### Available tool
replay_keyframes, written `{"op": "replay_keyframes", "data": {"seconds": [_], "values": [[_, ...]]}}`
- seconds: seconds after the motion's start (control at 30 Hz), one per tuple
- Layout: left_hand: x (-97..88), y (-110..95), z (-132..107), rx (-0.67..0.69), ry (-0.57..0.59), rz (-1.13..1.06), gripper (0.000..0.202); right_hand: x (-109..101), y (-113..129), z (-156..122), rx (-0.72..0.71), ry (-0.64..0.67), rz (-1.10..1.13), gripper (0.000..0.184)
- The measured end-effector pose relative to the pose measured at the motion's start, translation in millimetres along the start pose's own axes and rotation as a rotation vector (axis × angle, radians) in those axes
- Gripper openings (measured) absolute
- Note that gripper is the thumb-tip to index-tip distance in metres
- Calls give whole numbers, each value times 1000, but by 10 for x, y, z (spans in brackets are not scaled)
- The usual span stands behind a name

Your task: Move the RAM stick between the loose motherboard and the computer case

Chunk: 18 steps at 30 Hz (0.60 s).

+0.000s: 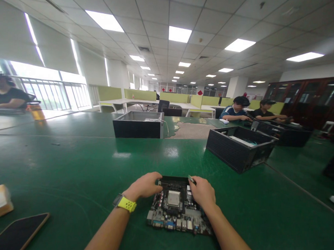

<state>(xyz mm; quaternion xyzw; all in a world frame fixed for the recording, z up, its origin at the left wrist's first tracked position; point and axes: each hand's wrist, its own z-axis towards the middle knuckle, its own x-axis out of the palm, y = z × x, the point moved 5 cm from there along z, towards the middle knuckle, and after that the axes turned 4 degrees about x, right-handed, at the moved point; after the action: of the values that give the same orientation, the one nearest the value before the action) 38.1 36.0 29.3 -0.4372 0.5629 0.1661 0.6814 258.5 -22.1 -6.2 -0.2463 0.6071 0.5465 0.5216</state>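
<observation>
A computer motherboard (166, 216) is in front of me on the green table, its row of ports facing me. A square silver processor (174, 198) sits in its socket near the middle. My left hand (143, 187), with a yellow-strapped watch (126, 203) on the wrist, is closed at the board's far left corner, thumb and fingers around the edge. My right hand (203, 192) is at the far right part of the board, closed on a thin green piece (190, 179) that looks like the end of a memory stick. Most of that piece is hidden by the fingers.
Open black computer cases stand beyond the board, one at back left (138, 129) and one at right (234, 151). A phone (21, 236) and a yellowish block (1, 201) lie at near left. Other people sit at right (235, 112) and far left (10, 95).
</observation>
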Motion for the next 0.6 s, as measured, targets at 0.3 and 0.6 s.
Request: {"op": "replay_keyframes", "data": {"seconds": [0.3, 0.6], "values": [[1, 5, 4, 24, 1, -15, 44, 14, -25, 7, -9, -12, -1, 32], [5, 24, 1, 15, 4, 7, 49, -29, 20, -15, 7, 16, -11, 32]]}}
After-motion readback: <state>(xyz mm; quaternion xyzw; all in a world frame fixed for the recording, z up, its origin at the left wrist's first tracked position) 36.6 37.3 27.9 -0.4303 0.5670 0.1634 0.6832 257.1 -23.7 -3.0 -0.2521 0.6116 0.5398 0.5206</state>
